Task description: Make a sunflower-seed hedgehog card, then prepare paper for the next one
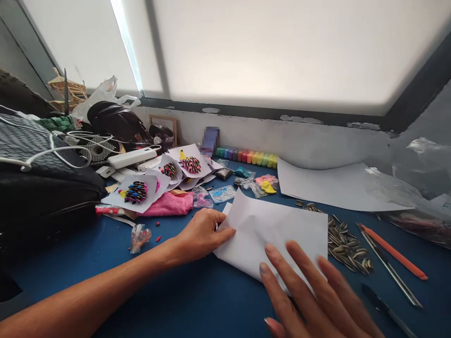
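A white sheet of paper [282,223], folded over on itself, lies on the blue table in front of me. My left hand [202,234] pinches its left edge, thumb on top and the other fingers partly hidden under or behind it. Spread fingers of my right hand [310,295] hover over or rest on the paper's lower right part; contact is unclear, and the hand is a little blurred. Striped sunflower seeds [347,249] lie in a pile just past the paper's right edge.
Right of the seeds lie an orange stick-like tool [394,253], a pen [391,267] and a dark craft knife-like tool [387,307]. Larger white sheets [327,185] lie behind. Seed-and-clay hedgehogs on paper [136,192], a pink cloth [172,204], clay packets [221,193] and a black bag [49,188] crowd the left.
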{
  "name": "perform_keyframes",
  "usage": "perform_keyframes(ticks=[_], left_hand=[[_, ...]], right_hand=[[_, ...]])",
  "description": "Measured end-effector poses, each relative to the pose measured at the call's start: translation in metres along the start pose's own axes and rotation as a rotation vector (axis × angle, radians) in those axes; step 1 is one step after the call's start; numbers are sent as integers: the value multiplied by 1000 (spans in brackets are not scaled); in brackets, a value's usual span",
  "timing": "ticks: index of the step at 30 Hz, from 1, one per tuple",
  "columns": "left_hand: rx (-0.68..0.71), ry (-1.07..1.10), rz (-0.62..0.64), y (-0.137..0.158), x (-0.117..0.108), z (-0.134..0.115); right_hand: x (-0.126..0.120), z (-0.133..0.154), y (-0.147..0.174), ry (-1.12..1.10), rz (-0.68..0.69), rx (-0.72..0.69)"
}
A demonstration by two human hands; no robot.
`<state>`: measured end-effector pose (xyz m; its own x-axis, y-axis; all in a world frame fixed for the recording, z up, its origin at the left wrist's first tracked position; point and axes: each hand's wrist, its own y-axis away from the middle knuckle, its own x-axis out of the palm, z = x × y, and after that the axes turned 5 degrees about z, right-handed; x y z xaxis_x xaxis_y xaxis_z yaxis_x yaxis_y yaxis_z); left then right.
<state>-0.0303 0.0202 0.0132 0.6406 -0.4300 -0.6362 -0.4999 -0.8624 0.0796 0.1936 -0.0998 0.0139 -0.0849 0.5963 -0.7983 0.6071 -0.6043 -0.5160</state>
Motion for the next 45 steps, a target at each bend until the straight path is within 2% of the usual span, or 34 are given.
perform_keyframes(ticks=[1, 4, 6, 8, 10, 12, 14, 17, 21, 29, 33, 38, 40, 42, 45], left_hand=[[-3, -21, 7, 0, 0, 0], [-20, -162, 3, 2, -1, 1], [13, -321, -92, 5, 0, 2], [127, -478, -250, 9, 4, 0], [313, -598, -312, 13, 9, -4], [483, -663, -167, 18, 16, -9], [533, -641, 69, 21, 22, -15], [436, -539, 286, 24, 27, -19], [319, -509, 380, 25, 27, -20], [278, -490, 368, 29, 25, -18], [306, -458, 327, 29, 25, -15], [348, -501, 272, 27, 24, -9], [395, -549, 223, 25, 24, -7], [506, -610, 136, 21, 23, -6], [687, -671, -14, 18, 15, -10]], right_hand=[[6, -4, 2, 29, 24, -76], [22, -17, 9, 117, 169, -58], [26, -21, 11, 135, 221, -60], [26, -21, 11, 138, 227, -68], [26, -20, 10, 133, 222, -71], [27, -19, 10, 118, 218, -64], [28, -19, 12, 100, 214, -52], [29, -21, 16, 78, 222, -45], [27, -26, 19, 86, 251, -72], [27, -31, 16, 175, 206, -86], [26, -34, 17, 96, 147, -87], [23, -45, 20, -24, 113, -179], [21, -49, 21, -70, 84, -180], [17, -52, 21, -135, 35, -140], [8, -56, 21, -250, -64, 30]])
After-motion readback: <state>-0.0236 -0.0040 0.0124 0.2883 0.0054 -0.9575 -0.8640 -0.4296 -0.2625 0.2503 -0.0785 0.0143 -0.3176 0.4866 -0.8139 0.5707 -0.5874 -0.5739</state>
